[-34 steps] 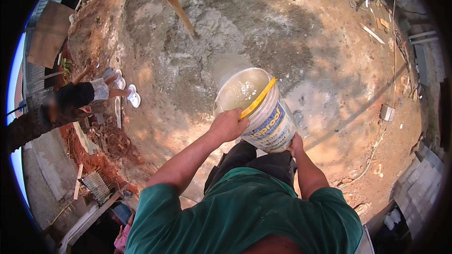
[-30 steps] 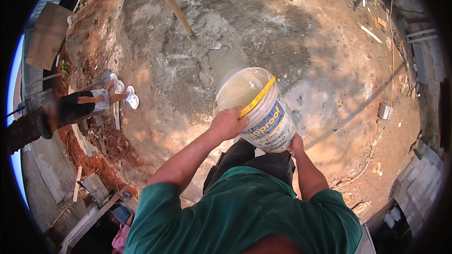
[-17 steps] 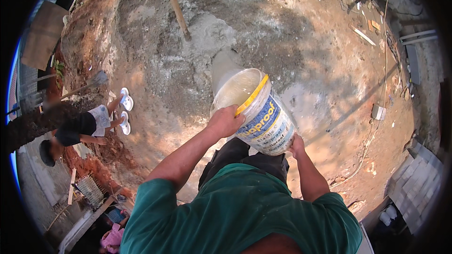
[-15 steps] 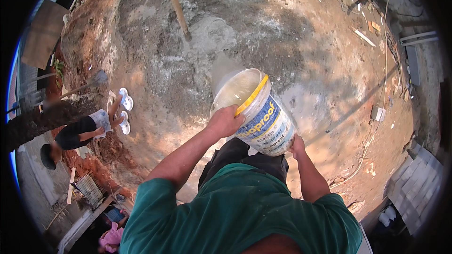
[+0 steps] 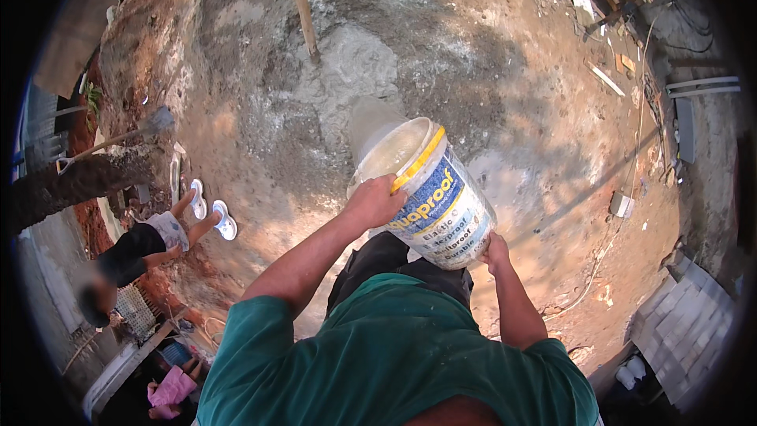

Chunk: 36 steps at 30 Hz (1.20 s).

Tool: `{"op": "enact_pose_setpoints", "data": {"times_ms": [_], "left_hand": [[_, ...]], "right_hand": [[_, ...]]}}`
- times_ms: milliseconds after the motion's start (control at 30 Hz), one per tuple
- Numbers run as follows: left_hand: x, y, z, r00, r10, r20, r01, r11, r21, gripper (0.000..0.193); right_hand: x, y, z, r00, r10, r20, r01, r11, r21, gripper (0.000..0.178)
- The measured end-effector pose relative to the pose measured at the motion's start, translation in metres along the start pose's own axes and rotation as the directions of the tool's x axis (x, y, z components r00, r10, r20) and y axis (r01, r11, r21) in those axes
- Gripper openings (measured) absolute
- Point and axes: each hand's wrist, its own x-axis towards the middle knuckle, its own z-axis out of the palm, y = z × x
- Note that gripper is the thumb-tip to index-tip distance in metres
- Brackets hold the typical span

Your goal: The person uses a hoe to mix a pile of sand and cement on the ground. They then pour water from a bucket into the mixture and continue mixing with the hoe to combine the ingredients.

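Note:
A white plastic bucket [image 5: 448, 217] with a blue label and a yellow band tilts away from me. My left hand [image 5: 376, 202] is closed on its rim at the near left side. Low on the bucket, at its base, my right hand [image 5: 495, 253] is closed round the bottom edge. Cloudy liquid [image 5: 372, 122] pours over the far lip onto the ground. It runs to a grey, wet heap of what looks like cement mix [image 5: 359, 59]. A wooden pole [image 5: 302, 8] stands with its lower end at that heap.
At left a person [image 5: 130, 252] in sandals stands near a tree trunk [image 5: 87, 181] and a shovel [image 5: 161, 118]. Someone in pink [image 5: 173, 386] is at lower left. Right of me lie a small pale box [image 5: 621, 204], a cable [image 5: 601, 260] and grey panels [image 5: 684, 319].
The poured stream looks broader and the wet grey area has spread. Both hands keep their hold on the bucket, which has barely shifted. The person at left has moved toward the lower part of the view.

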Motion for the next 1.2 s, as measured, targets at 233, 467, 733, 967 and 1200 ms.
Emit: {"op": "enact_pose_setpoints", "data": {"times_ms": [233, 467, 733, 967, 1200], "left_hand": [[0.002, -0.005, -0.002, 0.999, 0.019, -0.029, -0.020, 0.999, -0.032, 0.038], [-0.001, -0.008, -0.003, 0.996, 0.062, -0.069, -0.066, 0.996, -0.061, 0.039], [-0.011, -0.003, -0.005, 0.995, 0.054, -0.085, -0.064, 0.991, -0.121, 0.041], [-0.013, 0.007, -0.012, 0.992, 0.078, -0.101, -0.087, 0.993, -0.081, 0.041], [-0.018, 0.011, -0.010, 0.989, 0.078, -0.124, -0.089, 0.992, -0.091, 0.040]], "right_hand": [[-0.014, -0.017, -0.001, 0.999, 0.004, -0.051, -0.008, 0.997, -0.072, 0.037], [-0.039, -0.041, -0.007, 1.000, -0.024, -0.017, 0.021, 0.992, -0.125, 0.037], [-0.059, -0.049, -0.018, 0.999, -0.042, -0.019, 0.038, 0.986, -0.163, 0.038], [-0.073, -0.060, -0.025, 0.997, -0.079, 0.024, 0.081, 0.984, -0.156, 0.037], [-0.099, -0.073, -0.018, 0.992, -0.129, -0.012, 0.125, 0.976, -0.178, 0.038]]}}
